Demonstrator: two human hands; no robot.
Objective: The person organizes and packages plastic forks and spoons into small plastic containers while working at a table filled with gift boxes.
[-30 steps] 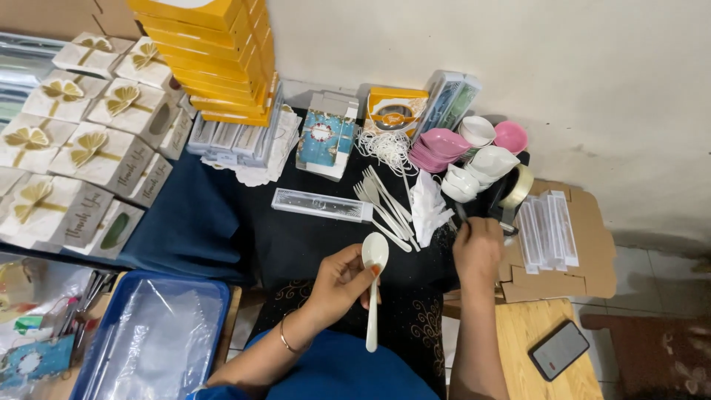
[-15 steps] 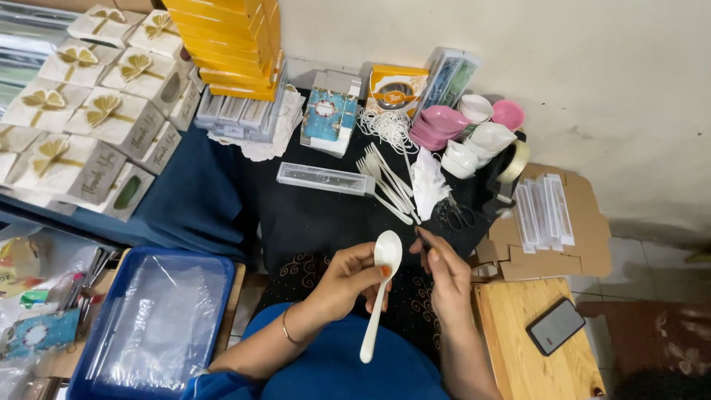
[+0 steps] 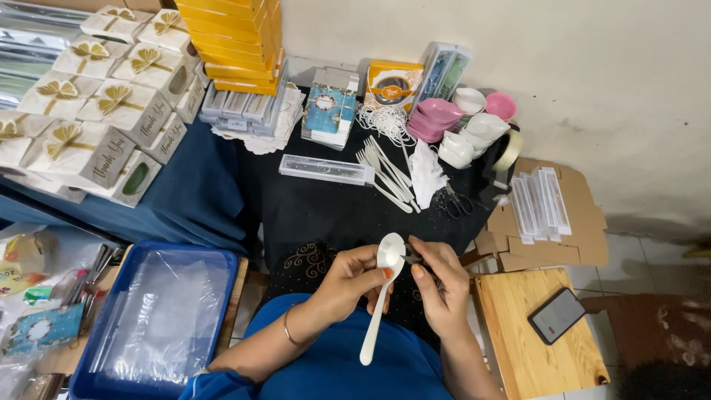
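Right hand (image 3: pixel 438 285) now closed in on smooth white plastic spoon (image 3: pixel 382 285)

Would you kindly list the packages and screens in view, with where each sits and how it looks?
Gift boxes: far left, white with gold bows.
Yellow boxes: stacked at top, flat.
Orange box: top centre by the wall, round picture on front.
Clear case: on the black cloth, long and flat.
Phone: on the wooden stool at right, dark screen.
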